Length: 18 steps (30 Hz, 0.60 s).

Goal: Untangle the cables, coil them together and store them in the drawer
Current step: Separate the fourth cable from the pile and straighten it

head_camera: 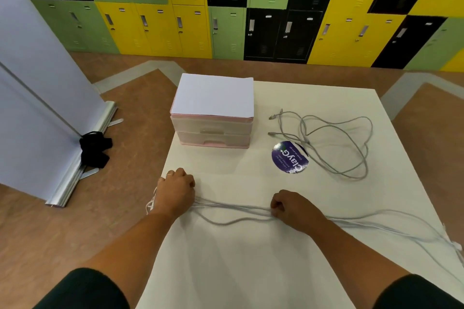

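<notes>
From my feed: the left hand [175, 190] has its fingers curled tight round one end of the white cables [233, 208], right at the counter's [251, 271] left edge, with a few loops dangling off behind the wrist. The right hand [291, 206] is fisted on the same bundle further along. The strands run between both fists, one sagging toward me. The rest trails right and gets cut off by the frame. A grey cable [326, 138] lies loose beyond the right hand, beside the drawer unit [213, 130]. Fingertips are tucked under, can't see them.
</notes>
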Available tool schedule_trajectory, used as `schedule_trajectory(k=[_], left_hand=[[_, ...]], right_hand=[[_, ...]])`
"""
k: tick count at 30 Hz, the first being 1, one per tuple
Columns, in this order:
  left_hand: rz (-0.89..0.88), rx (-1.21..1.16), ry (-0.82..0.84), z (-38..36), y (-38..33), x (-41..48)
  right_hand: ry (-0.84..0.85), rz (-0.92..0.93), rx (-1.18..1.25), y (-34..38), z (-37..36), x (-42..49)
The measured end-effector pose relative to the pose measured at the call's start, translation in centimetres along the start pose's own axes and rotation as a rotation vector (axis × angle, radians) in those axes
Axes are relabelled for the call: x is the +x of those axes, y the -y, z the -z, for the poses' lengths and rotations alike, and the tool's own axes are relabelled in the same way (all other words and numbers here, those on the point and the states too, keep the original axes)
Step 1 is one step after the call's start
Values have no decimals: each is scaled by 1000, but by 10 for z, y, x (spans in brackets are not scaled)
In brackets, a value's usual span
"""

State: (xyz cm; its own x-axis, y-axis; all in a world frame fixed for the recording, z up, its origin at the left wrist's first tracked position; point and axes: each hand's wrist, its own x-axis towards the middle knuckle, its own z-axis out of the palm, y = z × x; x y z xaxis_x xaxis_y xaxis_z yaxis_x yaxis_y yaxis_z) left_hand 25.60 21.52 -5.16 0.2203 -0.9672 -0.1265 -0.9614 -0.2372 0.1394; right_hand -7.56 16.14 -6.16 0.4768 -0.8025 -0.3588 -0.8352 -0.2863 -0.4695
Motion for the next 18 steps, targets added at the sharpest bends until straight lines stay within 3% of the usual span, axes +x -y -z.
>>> schedule_trajectory(k=[4, 10, 18], left_hand=[[-159, -225, 47, -4, -45, 14], [-362, -406, 220, -3, -136, 36], [-497, -485, 315, -12, -239, 65]], right_hand=[[-53, -49, 101, -10, 19, 0], [-248, -172, 9, -71, 64, -2], [-190, -271, -288, -137, 112, -6]])
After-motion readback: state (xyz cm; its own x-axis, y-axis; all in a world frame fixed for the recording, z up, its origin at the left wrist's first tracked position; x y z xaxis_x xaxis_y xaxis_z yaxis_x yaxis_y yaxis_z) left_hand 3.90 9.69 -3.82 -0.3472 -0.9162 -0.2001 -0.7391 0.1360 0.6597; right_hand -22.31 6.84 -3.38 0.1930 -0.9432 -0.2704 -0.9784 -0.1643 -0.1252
